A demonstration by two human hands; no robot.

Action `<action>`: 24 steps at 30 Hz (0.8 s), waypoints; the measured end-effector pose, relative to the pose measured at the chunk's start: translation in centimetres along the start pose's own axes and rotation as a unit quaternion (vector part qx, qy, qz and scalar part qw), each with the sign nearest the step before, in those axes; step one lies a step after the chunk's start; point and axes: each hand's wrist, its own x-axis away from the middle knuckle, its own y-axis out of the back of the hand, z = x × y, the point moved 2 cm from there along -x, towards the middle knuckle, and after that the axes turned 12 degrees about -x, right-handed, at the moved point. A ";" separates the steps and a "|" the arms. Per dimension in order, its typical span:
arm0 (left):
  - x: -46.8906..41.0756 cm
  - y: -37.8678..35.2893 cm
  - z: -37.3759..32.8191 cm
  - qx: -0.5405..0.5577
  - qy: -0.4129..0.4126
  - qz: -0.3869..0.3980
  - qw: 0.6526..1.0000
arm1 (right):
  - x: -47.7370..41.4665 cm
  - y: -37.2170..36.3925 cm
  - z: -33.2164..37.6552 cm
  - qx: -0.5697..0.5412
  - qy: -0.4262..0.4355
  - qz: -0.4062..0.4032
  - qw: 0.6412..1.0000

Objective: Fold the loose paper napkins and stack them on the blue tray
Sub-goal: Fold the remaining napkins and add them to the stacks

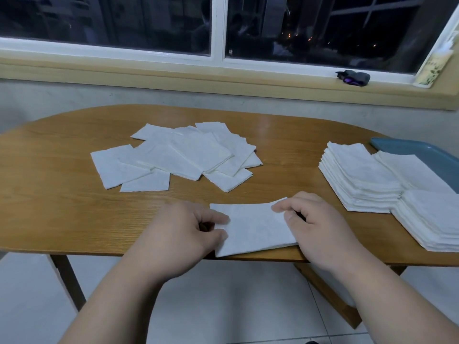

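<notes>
A white paper napkin (252,228) lies at the front edge of the wooden table (62,207). My left hand (181,234) pinches its left edge between thumb and forefinger. My right hand (315,227) pinches its right edge, and the far right corner is lifted a little. Several loose napkins (173,157) are scattered in the table's middle. At the right, two stacks of folded napkins (365,180) (432,214) cover most of the blue tray (419,150), of which only the far corner shows.
The table's front edge runs just under the held napkin, with tiled floor and table legs below. A wall and a window sill stand behind the table; a small dark object (354,77) rests on the sill at the right.
</notes>
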 end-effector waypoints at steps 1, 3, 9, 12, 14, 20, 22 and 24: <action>0.0 0.0 -0.1 -0.009 -0.005 -0.002 1.000 | 0.0 0.0 0.0 0.012 0.006 -0.002 1.000; 0.0 -0.1 -0.2 -0.039 -0.016 -0.008 0.999 | 0.0 -0.1 0.0 0.039 0.014 0.000 0.999; 0.0 -0.1 -0.2 -0.100 -0.026 -0.038 0.994 | 0.0 -0.5 0.2 0.114 0.015 0.007 0.993; -0.1 0.1 0.0 -0.120 -0.020 -0.039 0.992 | 0.1 -0.5 0.4 0.127 0.012 -0.005 0.992; -0.2 0.5 0.4 -0.135 -0.017 -0.035 0.990 | 0.2 -0.6 0.6 0.133 0.015 0.002 0.991; 0.1 2.2 2.0 -0.143 0.003 -0.040 0.989 | -0.1 -1.1 1.4 0.114 0.011 0.083 0.990; 0.2 2.4 2.5 -0.133 0.001 -0.044 0.990 | -0.5 -1.2 1.7 0.103 0.014 0.103 0.989; 0.2 2.4 2.8 -0.121 -0.021 -0.046 0.991 | -1.4 -1.3 2.1 0.089 0.024 0.099 0.991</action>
